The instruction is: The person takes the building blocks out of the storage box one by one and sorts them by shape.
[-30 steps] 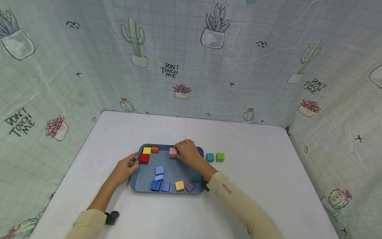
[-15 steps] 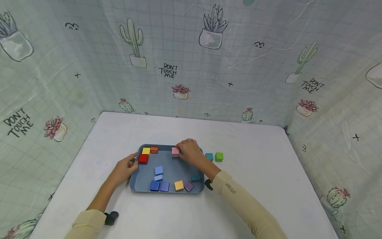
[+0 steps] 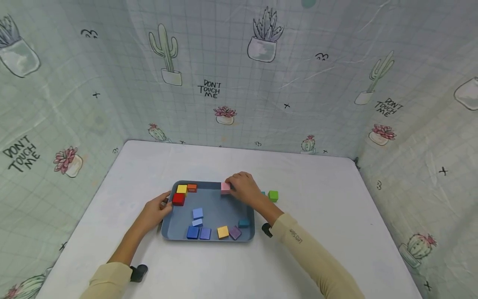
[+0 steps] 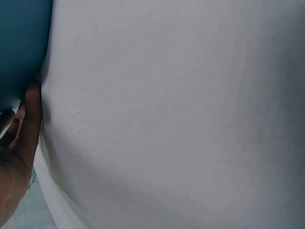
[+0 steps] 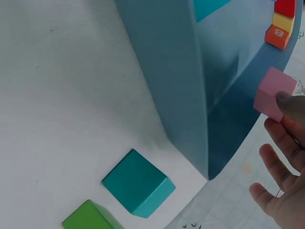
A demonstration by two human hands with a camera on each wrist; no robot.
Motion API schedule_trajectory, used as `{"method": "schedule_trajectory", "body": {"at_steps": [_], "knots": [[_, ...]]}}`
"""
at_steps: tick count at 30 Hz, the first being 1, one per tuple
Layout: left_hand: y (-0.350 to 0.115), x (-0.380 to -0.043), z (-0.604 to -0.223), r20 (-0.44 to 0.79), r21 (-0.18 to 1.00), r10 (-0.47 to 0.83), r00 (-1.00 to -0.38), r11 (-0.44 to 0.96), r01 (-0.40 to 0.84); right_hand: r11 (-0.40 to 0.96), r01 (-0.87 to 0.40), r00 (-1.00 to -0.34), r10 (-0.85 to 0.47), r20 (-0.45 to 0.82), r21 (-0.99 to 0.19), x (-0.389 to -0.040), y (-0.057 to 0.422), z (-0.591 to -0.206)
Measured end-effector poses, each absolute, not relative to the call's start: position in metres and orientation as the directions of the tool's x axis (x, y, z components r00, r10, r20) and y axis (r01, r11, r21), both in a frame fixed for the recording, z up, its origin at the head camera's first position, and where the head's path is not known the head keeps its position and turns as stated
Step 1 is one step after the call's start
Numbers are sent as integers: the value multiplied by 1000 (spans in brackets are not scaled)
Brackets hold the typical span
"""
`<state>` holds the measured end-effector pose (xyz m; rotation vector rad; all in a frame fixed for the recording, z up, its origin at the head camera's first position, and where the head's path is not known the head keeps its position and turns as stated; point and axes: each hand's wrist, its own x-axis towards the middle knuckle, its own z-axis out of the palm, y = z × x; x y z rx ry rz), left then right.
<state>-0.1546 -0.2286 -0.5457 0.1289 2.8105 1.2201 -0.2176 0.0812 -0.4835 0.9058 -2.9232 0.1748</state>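
Note:
A blue-grey tray [image 3: 213, 203] lies on the table with several coloured blocks inside. At its left edge, my left hand [image 3: 153, 211] grips the wall; the left wrist view has those fingers [image 4: 32, 109] against the outer side. My right hand [image 3: 244, 189] pinches a pink block [image 3: 225, 188] between thumb and fingers at the tray's far wall, and in the right wrist view the pink block [image 5: 274, 93] overlaps the rim. Red [image 3: 178, 199], yellow [image 3: 181, 189] and orange [image 3: 192, 188] blocks sit together in the far left corner.
Light blue blocks [image 3: 198, 213] lie mid-tray. Along the near side are a dark blue block [image 3: 192, 232], a yellow-orange block [image 3: 223, 232] and a purple block [image 3: 235, 232], with a teal block [image 3: 244, 223] at right. Outside the tray, a green block [image 3: 273, 196] stands beside another teal block [image 5: 138, 183].
My right hand has moved right along the tray's far wall with the pink block, and its arm now partly covers the outer teal block. My left hand keeps its grip on the tray.

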Motion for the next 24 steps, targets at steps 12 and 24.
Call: {"method": "schedule_trajectory", "body": {"at_steps": [12,24], "knots": [[-229,-156,-546,-41,724,97,-994,689,37,826,-557,-830,-551,85,-79,-220,92,-480],[-229,-154,-545,-8,718,110,-994,692,71,823,-561,-828,-553,97,-95,-219,106,-478]]}}
